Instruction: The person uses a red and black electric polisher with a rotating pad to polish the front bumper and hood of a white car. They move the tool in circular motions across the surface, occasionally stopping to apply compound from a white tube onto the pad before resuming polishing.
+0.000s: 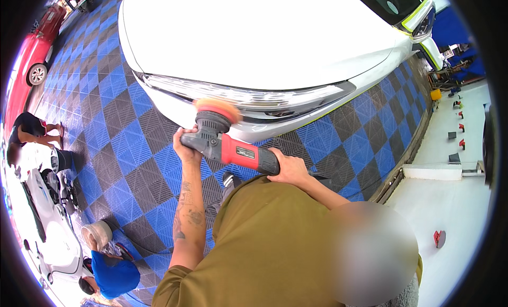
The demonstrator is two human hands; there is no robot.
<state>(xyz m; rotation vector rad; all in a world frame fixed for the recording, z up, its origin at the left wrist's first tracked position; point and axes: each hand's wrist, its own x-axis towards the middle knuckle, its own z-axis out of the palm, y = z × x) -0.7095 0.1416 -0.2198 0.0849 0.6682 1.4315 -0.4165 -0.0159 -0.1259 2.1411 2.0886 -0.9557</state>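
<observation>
A red and black dual-action polisher (238,150) is held crosswise between my two hands. My left hand (186,144) is wrapped around its dark head, while my right hand (289,167) grips the rear end of its body. The orange foam pad (216,108) looks blurred at the rim. It overlaps the front of a white car, just below the headlight (246,93); I cannot tell whether it touches the paint. Above spreads the bright white hood (254,37). Yellow-green masking tape (414,15) edges the side mirror, and more runs along the lower bumper edge.
Blue and grey grid tiles (131,148) cover the floor. On the left, a person in blue (115,273) reaches into a bucket (97,233) near a white vehicle (59,235). Another person (29,130) bends beyond. A red car (29,65) stands farther off. Tools hang on the white wall (440,204).
</observation>
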